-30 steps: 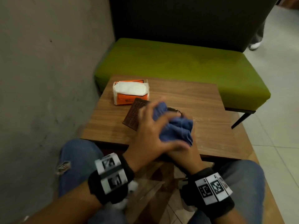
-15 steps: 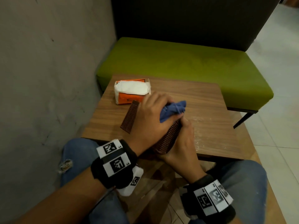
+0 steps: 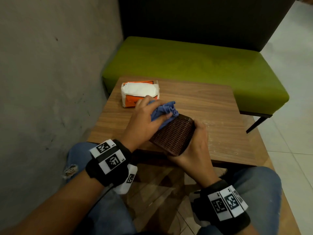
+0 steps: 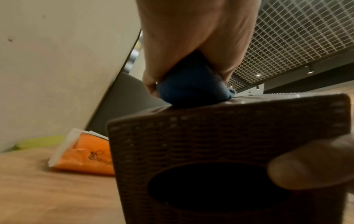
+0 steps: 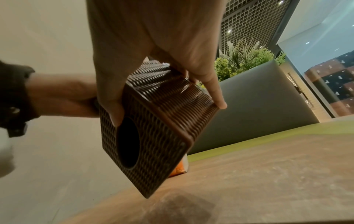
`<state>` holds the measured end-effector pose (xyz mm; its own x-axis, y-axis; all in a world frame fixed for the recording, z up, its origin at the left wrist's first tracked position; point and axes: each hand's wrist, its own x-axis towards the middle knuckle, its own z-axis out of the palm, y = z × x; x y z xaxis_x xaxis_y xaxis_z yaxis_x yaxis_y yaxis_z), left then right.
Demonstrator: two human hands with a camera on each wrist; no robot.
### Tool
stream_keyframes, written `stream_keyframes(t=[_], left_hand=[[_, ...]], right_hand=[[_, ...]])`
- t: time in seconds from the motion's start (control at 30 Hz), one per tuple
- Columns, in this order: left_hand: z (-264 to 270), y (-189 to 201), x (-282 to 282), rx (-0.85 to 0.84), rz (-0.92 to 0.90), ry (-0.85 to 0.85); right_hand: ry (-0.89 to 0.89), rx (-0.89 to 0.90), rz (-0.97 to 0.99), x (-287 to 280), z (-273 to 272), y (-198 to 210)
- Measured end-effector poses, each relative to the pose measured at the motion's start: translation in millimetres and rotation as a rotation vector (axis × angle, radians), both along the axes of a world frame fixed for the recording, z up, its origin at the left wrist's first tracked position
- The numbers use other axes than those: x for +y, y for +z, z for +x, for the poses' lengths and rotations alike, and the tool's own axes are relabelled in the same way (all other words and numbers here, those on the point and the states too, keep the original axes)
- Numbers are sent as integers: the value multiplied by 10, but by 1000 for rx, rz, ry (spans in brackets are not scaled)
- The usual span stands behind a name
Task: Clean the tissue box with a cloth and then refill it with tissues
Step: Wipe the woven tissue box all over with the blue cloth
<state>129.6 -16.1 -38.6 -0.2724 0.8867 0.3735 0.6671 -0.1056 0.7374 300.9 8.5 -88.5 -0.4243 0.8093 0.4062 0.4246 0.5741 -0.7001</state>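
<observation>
Cleaning step in hand, refill not begun.

Box [image 3: 172, 135]: brown, woven texture, tipped up off the table [image 3: 220, 106] at its near edge, oval opening facing back toward the person. Clasped by right hand [image 3: 194, 150]: thumb at the rim of the opening, fingers wrapped over the far side.

Cloth [image 3: 165, 110]: blue, bunched, clenched in left hand [image 3: 145, 121] and pressed against the upper face of the box, toward its far end. Contact plain in left wrist view.

Tissue pack [image 3: 140, 93]: orange and white, just beyond the box on the table, top already open, white tissue showing. Apart from both hands.

Bench [image 3: 194, 65]: green, beyond the box, past the table's far edge.

Judgement: wiping likely part-way; only one face under the cloth now, other faces and the inside not shown as done. Next move calls for dragging the cloth along the weave with steady pressure while the right hand braces, then turning the box to offer a fresh face. Grip on the box must hold against the push; woven ridges may snag the cloth.
</observation>
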Motion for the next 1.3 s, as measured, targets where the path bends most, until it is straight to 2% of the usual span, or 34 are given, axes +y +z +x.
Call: stream_keyframes(t=[0.13, 0.17, 0.33, 0.47, 0.67, 0.83, 1.13, 1.3], left_hand=[[136, 32, -91, 60, -14, -223], [114, 41, -73, 69, -16, -226], [-37, -48, 51, -79, -25, 34], [284, 32, -21, 27, -35, -104], [-205, 2, 170, -53, -144, -35], [58, 114, 165, 71, -136, -167], [-749, -31, 218, 75, -347, -115], [-839, -161, 209, -48, -342, -77]], right_hand=[[39, 13, -21, 26, 15, -8], [52, 26, -20, 26, 24, -19], [32, 74, -3, 15, 43, -36], [41, 53, 20, 10, 31, -35], [51, -9, 34, 53, 111, -55], [45, -58, 76, 55, 46, -19], [102, -10, 115, -7, 217, 29], [97, -32, 109, 12, 245, 47]])
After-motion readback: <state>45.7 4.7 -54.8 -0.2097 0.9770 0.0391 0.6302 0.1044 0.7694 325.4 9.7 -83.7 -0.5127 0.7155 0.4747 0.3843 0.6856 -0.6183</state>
